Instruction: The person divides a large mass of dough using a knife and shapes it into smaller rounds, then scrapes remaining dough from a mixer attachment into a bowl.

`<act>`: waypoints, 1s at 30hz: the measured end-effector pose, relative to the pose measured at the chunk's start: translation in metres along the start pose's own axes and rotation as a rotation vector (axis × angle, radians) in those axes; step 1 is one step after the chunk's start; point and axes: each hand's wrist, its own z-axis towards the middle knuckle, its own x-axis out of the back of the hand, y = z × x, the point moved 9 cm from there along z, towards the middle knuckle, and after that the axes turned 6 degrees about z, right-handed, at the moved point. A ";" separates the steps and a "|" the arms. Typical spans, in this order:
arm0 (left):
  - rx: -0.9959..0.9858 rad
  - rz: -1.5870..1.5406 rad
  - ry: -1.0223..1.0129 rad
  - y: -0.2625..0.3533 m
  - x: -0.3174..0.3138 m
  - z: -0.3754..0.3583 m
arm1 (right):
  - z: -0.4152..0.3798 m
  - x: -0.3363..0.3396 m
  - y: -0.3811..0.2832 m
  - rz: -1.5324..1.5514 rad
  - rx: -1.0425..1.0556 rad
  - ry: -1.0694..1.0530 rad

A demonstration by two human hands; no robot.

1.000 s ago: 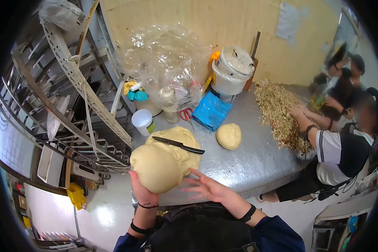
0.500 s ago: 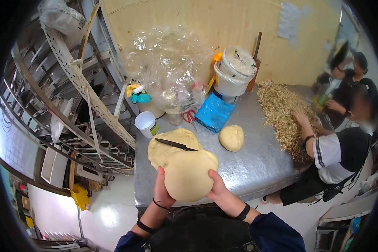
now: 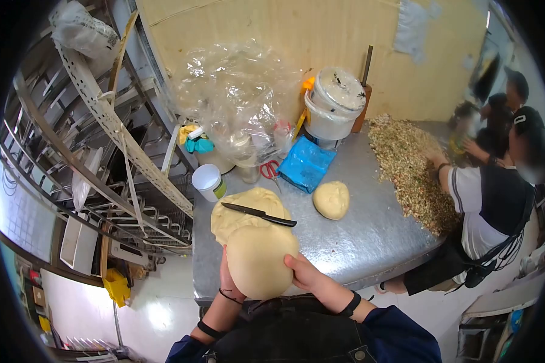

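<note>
A smooth, pale ball of dough (image 3: pixel 261 261) is held up between my two hands, near the table's front edge. My left hand (image 3: pixel 229 279) cups its left side, with the fingers mostly hidden behind it. My right hand (image 3: pixel 304 272) grips the right side, thumb on the front surface. Just behind lies a larger, rougher mass of dough (image 3: pixel 233 221) on the metal table. Across that mass rests a black-handled knife (image 3: pixel 259 214). A smaller round dough piece (image 3: pixel 331 200) sits apart to the right.
Behind the dough stand a white cup (image 3: pixel 209 181), red-handled scissors (image 3: pixel 270 170), a blue plastic packet (image 3: pixel 307 163), clear plastic bags (image 3: pixel 242 91) and a white bucket (image 3: pixel 336 109). At right, a co-worker (image 3: pixel 496 193) reaches into a chopped filling heap (image 3: pixel 406 169). Metal racks (image 3: pixel 103 139) stand left.
The held dough has come down and left, toward me, and looks rounder. More of the knife handle now shows. The co-worker's arm has moved farther back over the heap.
</note>
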 end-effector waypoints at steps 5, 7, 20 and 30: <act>-0.079 -0.043 0.064 0.019 0.000 -0.015 | -0.003 0.027 -0.034 -0.396 0.074 0.250; -0.105 -0.009 0.088 0.027 0.003 -0.021 | -0.006 0.019 -0.056 -0.668 0.193 0.306; 0.086 0.373 0.086 0.007 -0.008 -0.003 | -0.016 -0.023 0.004 0.143 -0.059 0.076; 0.242 0.498 0.046 -0.025 0.025 0.031 | -0.016 -0.013 -0.001 0.281 0.025 0.284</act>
